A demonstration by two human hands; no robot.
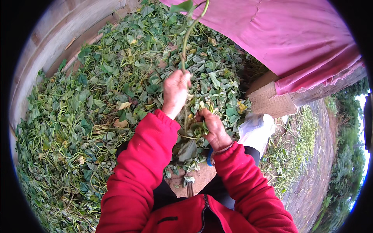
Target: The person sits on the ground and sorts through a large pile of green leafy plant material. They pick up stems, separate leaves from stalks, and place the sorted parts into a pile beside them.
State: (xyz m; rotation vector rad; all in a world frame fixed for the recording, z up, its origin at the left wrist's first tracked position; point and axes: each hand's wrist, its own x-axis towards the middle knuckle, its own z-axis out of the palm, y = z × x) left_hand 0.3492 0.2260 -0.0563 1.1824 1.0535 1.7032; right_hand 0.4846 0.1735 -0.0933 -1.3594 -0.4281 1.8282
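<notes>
My left hand, in a red fleece sleeve, is closed around a long green vine stem that rises to the top of the picture and bears a green leaf. Lower and to the right, my right hand pinches a small bunch of green stems and leaves. A thin pale stem hangs between the two hands. Beneath them spreads a thick heap of cut leafy vines, mostly green with some yellow and brown leaves.
Pink cloth hangs over a wooden beam at the upper right, above a wooden block. A white plastic bag lies by my right knee. A pale wall curves along the left. More stems cover the ground at right.
</notes>
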